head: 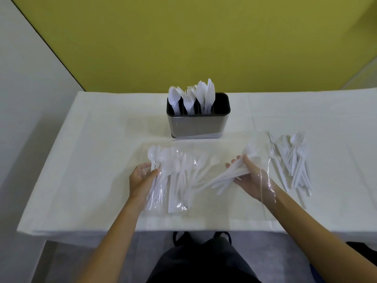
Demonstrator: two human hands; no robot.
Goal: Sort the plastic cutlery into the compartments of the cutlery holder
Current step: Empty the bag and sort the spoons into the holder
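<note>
Cutlery holder [197, 125]: spoons [173, 97], forks [188, 98], knives [207, 92] — left hand [140, 177] gripping bag [175, 180], right hand [252, 176] a bundle [226, 177]

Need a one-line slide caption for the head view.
Right hand grips a bundle of white cutlery; left hand holds the bagged pile; part-filled holder stands behind.

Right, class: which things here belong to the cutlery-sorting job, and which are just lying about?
Job: cutlery holder; bagged cutlery held by left hand; bundle in right hand; loose pile.
Lying about: white tablecloth; yellow wall.
</note>
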